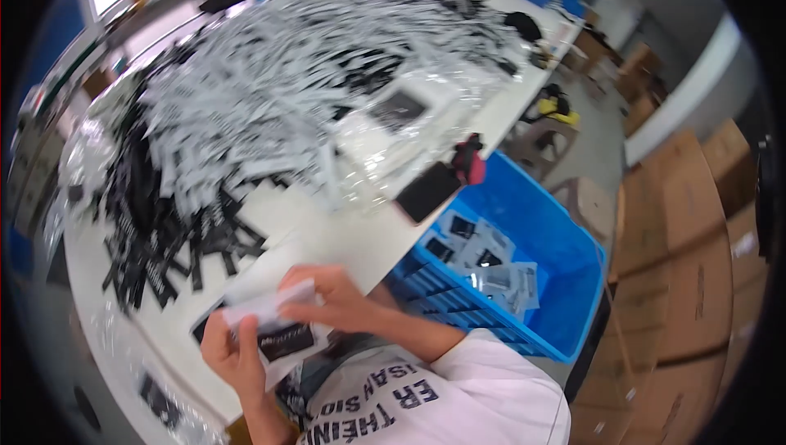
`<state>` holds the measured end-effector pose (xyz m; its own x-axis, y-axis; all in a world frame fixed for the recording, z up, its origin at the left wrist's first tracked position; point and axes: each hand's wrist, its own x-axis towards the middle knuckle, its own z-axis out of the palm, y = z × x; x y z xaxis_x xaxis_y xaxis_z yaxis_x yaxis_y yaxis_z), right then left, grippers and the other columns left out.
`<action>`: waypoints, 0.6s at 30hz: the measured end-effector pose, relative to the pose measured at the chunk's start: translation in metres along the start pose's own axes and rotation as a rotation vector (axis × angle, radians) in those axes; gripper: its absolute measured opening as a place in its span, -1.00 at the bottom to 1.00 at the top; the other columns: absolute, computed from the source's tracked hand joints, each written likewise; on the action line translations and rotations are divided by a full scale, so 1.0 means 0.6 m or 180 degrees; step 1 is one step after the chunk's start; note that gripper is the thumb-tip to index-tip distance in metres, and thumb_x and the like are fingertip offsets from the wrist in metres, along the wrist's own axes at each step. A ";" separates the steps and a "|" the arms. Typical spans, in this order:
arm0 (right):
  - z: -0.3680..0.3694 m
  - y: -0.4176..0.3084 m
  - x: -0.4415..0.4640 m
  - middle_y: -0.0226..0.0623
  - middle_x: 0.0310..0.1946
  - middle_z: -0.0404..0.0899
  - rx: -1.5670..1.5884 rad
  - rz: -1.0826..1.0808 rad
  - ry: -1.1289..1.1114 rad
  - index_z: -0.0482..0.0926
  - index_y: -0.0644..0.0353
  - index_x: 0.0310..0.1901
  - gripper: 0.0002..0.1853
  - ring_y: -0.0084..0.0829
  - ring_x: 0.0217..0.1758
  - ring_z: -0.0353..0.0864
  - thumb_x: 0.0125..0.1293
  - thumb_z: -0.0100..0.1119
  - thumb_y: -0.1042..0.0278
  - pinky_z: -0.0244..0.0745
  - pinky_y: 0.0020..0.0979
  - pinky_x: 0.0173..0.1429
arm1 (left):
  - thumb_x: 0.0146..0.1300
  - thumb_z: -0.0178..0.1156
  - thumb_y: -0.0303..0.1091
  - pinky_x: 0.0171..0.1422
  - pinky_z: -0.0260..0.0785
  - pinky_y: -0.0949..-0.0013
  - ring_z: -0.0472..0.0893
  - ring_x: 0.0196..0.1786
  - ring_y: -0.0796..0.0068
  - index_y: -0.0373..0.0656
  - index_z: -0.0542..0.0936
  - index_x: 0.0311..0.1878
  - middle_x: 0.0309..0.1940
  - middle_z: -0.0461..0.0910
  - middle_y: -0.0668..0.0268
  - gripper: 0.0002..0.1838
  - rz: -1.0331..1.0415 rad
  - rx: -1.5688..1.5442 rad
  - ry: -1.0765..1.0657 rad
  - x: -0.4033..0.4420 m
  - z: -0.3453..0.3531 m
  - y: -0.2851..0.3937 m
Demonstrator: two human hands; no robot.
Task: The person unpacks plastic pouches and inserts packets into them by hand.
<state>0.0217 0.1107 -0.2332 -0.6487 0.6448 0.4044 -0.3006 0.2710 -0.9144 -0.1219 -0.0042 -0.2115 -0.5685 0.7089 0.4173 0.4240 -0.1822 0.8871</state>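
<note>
At the near edge of the white table, both my hands hold a small white packet with a black printed panel point(286, 342). My left hand point(233, 351) grips its left side, fingers bent round the edge. On the upper right, my right hand point(326, 298) pinches a folded white flap point(266, 304). Black printed strips point(160, 257) lie on the table beyond my left hand. A large heap of white strips point(246, 93) spreads farther back.
A blue crate point(544, 220) with several clear packets point(483, 257) stands right of the table. A dark flat phone-like object point(427, 192) and clear plastic bags point(409, 130) lie near the table edge. Cardboard boxes point(679, 257) are stacked at the right.
</note>
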 end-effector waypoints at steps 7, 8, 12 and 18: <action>0.002 -0.020 -0.001 -0.33 -0.37 0.55 0.0149 0.0115 0.0086 0.60 0.33 -0.36 -0.86 -0.53 -0.33 0.50 0.12 0.34 0.46 0.37 -0.50 -0.21 | 0.15 0.32 -0.46 -0.28 0.20 0.57 0.40 -0.39 0.62 -0.34 0.57 -0.35 -0.44 0.50 0.36 -0.86 -0.0086 -0.0362 -0.0323 -0.008 0.024 -0.003; 0.002 -0.024 -0.002 -0.34 -0.38 0.55 0.0178 0.0185 0.0104 0.60 0.33 -0.36 -0.86 -0.55 -0.32 0.49 0.12 0.34 0.46 0.36 -0.50 -0.20 | 0.15 0.32 -0.46 -0.29 0.19 0.57 0.40 -0.39 0.61 -0.34 0.58 -0.36 -0.44 0.50 0.35 -0.86 -0.0045 -0.0327 -0.0278 -0.009 0.026 0.004; -0.010 -0.014 -0.004 -0.39 -0.42 0.54 0.0363 0.0472 0.0209 0.60 0.33 -0.38 -0.86 -0.61 -0.31 0.47 0.11 0.37 0.47 0.33 -0.53 -0.17 | 0.21 0.28 -0.43 -0.33 0.18 0.55 0.38 -0.41 0.61 -0.33 0.58 -0.39 -0.46 0.49 0.36 -0.84 -0.0205 -0.0444 -0.0022 -0.016 0.032 -0.004; -0.049 0.006 -0.031 -0.42 -0.38 0.60 0.0865 0.0717 0.0322 0.64 0.27 -0.32 -0.91 -0.67 -0.27 0.50 0.18 0.33 0.48 0.36 -0.56 -0.15 | 0.32 0.17 -0.35 -0.32 0.17 0.54 0.40 -0.39 0.62 -0.39 0.58 -0.35 -0.44 0.53 0.35 -0.76 -0.0384 -0.0514 -0.0407 -0.021 0.043 0.002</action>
<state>0.0531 0.1209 -0.2446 -0.6513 0.7378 0.1773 -0.3417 -0.0766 -0.9367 -0.0961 0.0045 -0.2209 -0.5100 0.8108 0.2872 0.2344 -0.1902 0.9534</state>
